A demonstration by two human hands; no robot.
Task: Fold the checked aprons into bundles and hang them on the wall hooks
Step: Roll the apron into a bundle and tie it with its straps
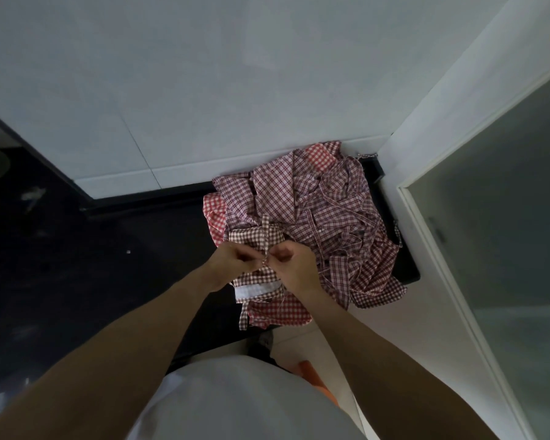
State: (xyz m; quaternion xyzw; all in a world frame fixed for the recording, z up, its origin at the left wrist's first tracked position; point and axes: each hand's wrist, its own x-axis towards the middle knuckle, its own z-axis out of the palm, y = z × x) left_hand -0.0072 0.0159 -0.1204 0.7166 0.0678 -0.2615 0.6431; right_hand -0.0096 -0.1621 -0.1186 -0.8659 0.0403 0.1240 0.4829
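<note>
The left hand (pixel 235 258) and the right hand (pixel 294 262) are close together, fingers curled. Each one pinches the thin checked strap (pixel 265 236) that runs across a small folded apron bundle (pixel 254 241). The bundle is brown and white checks, and the hands hold it just above the front edge of the big apron pile (pixel 318 211).

The pile is a messy heap of red and dark red checked aprons with loose straps. It lies on a dark counter (pixel 159 230), which reaches out to the left of the pile. A white tiled wall (pixel 204 90) stands right behind the pile. A white door frame (pixel 432 173) is just to the right of the pile.
</note>
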